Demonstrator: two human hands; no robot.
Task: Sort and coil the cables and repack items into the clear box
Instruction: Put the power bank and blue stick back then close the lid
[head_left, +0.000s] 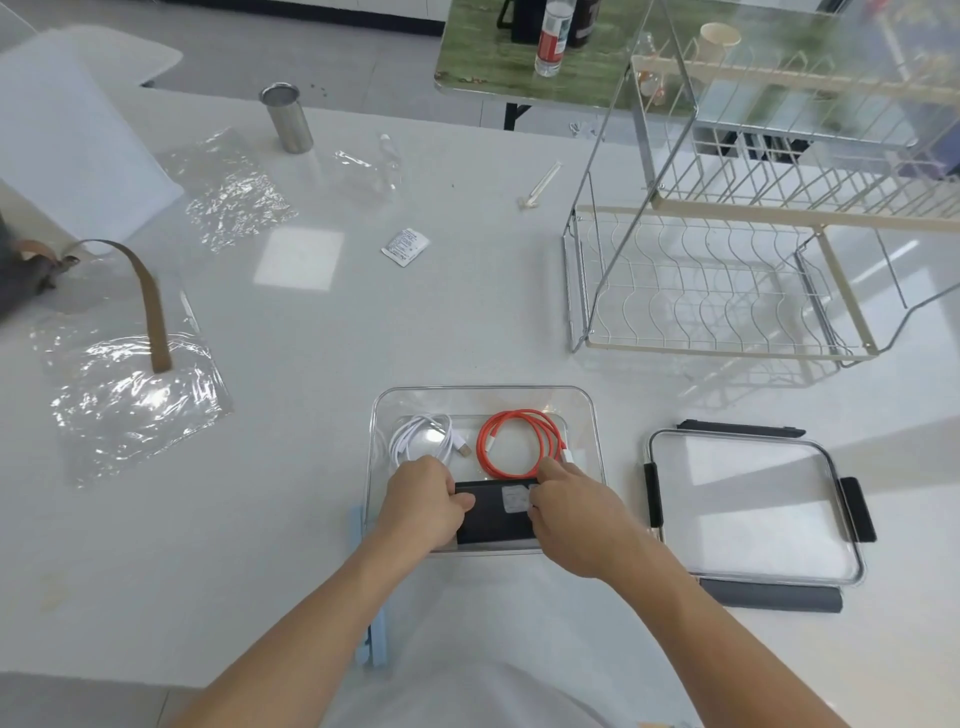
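The clear box (483, 397) stands on the white table in front of me. Inside it, a coiled white cable (422, 437) lies at the left and a coiled orange cable (519, 441) at the right. A flat black device (493, 519) with a pale label lies along the box's near side. My left hand (423, 501) grips its left end and my right hand (571, 512) grips its right end, the fingers curled over its edges. The box's clear lid (753, 506) with black clips lies on the table to the right.
A two-tier wire dish rack (727, 280) stands at the back right. Crinkled clear plastic bags (130, 400) and a brown strap (150, 306) lie at the left. A steel cup (288, 119), a small white sachet (406, 247) and a light blue object (374, 623) are also on the table.
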